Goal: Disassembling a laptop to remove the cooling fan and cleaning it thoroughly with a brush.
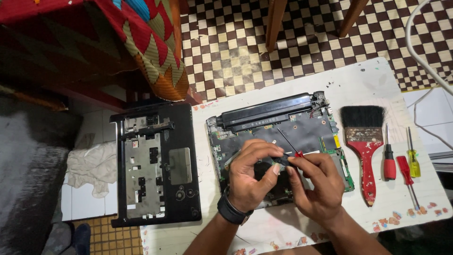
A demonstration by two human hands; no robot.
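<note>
An opened laptop base (302,123) lies on a white table (358,80), its circuit board bare and a long black battery (269,111) along its far edge. My left hand (250,177), with a black watch on the wrist, pinches a small black part (279,161) over the board. Pressed against it from the right, my right hand (316,186) touches the same part and holds a thin screwdriver with a red handle (289,143), its shaft pointing up and left.
A black laptop top cover (158,165) lies inside-up at the left. To the right lie a red-handled paintbrush (365,141) and three screwdrivers, two red (389,163) (406,175), one yellow (414,160). White cables run at the far right. A patterned cloth hangs top left.
</note>
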